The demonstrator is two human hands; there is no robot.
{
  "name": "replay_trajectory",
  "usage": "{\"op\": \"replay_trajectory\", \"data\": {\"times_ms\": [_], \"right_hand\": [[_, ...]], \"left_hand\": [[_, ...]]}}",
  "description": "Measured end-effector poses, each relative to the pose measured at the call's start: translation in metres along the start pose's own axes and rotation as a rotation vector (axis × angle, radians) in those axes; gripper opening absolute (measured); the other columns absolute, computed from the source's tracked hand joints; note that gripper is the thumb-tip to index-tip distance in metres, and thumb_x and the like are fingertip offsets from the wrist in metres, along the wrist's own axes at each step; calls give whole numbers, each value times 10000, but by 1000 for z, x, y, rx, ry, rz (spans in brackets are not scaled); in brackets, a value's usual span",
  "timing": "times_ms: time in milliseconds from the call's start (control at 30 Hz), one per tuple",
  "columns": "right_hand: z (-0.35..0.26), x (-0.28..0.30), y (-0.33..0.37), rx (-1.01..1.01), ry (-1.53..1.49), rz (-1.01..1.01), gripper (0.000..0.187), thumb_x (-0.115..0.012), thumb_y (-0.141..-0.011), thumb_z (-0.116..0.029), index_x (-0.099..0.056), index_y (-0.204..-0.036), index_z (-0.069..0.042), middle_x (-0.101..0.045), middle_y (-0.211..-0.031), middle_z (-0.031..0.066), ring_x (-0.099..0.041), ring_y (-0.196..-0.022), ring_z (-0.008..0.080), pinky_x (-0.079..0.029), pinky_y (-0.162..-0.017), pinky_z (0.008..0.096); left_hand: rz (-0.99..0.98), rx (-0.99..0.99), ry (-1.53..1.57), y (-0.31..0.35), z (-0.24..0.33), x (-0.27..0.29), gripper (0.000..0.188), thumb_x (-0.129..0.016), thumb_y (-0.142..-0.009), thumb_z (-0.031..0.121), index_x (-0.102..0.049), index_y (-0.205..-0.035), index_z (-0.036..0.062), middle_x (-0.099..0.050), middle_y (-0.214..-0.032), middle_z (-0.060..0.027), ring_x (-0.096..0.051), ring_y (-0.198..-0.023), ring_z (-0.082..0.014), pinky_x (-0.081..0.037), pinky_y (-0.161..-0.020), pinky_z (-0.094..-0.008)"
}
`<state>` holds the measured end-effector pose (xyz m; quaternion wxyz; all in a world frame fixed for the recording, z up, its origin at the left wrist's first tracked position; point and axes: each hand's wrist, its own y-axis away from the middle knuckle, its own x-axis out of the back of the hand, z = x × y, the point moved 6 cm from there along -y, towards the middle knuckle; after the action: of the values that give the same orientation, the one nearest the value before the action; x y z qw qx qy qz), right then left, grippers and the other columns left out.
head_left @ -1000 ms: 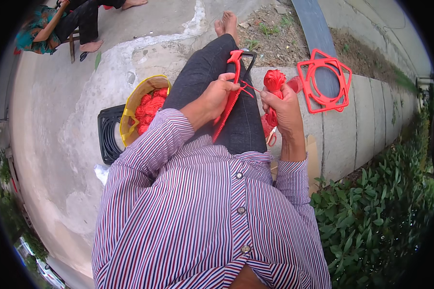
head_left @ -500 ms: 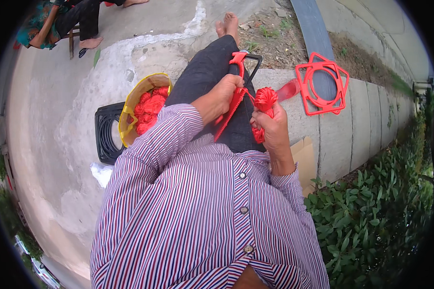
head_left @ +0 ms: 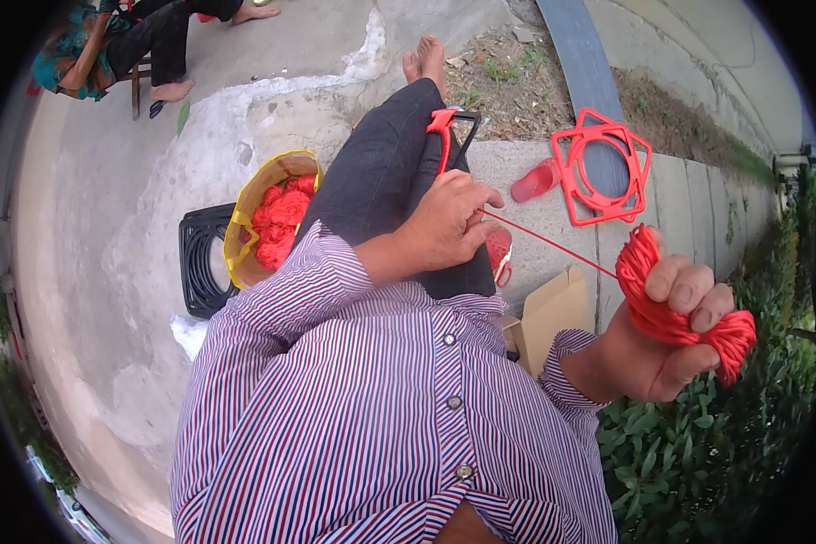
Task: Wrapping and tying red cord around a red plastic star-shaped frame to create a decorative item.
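Observation:
My right hand (head_left: 675, 322) is out to the right, closed around a hank of red cord (head_left: 648, 281). A single taut strand (head_left: 553, 241) runs from the hank to my left hand (head_left: 449, 222), whose fingers are closed on it over my lap. Beyond my left hand, a frame (head_left: 442, 127) rests against my thigh, partly wrapped in red with a bare black corner (head_left: 469, 127). My left hand hides the nearer part of this frame.
On my left stand a yellow bag (head_left: 236, 238) of red cord bundles (head_left: 281, 216) and stacked black frames (head_left: 195, 258). Red frames (head_left: 562, 172), red slippers (head_left: 537, 181), scissors (head_left: 504, 274) and a cardboard box (head_left: 558, 308) lie right. A person (head_left: 145, 45) sits far left; bushes (head_left: 662, 471) grow near right.
My right hand has swung out to the right with the hank, drawing the strand taut. My left hand has come slightly nearer and right. Scissors and a second slipper now show beside my lap.

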<state>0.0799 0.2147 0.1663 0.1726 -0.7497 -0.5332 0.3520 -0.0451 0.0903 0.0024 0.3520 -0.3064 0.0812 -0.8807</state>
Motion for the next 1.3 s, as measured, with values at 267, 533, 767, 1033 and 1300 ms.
{"op": "replay_trajectory", "data": {"times_ms": [267,533,767,1033,1300], "right_hand": [[120,26,-2,-239,994,-536,227,-617,-722,-117,-612,-938,-49,-545,-853,88,-559,-825,265,-389,-848,409],[255,43,29,-528,1242,-404,370,-623,-728,-57,-595,-1096,-84,-592,-1049,111,-577,-995,299,-443,-814,424],[223,33,38,-329,957,-190,448,-729,-673,-39,-576,-1095,-37,-570,-1165,157,-567,-1073,324,-456,-917,374],[192,52,48,-517,106,204,319,-615,-836,-86,-548,-1137,-4,-616,-1044,148,-606,-1010,298,-409,-998,407],[105,76,95,-542,-289,175,282,-452,-957,-328,-517,-942,-53,-474,-633,38,-417,-463,161,-387,-891,454]], "left_hand": [[375,468,794,-33,-79,35,88,-607,-902,107,-581,-878,26,-546,-711,36,-444,-579,-31,-375,-536,-192],[153,752,405,-39,-135,15,287,-546,-906,293,-614,-806,33,-560,-610,-75,-527,-529,-163,-411,-506,-296],[435,604,54,-21,-112,50,274,-570,-852,238,-625,-723,2,-614,-622,-132,-600,-560,-204,-455,-541,-331],[102,795,1002,-24,-71,16,177,-584,-876,257,-566,-739,146,-499,-641,51,-403,-543,-64,-272,-498,-224],[444,1001,789,-14,-105,5,176,-632,-774,96,-462,-742,70,-441,-650,-14,-456,-574,-126,-377,-516,-341]]}}
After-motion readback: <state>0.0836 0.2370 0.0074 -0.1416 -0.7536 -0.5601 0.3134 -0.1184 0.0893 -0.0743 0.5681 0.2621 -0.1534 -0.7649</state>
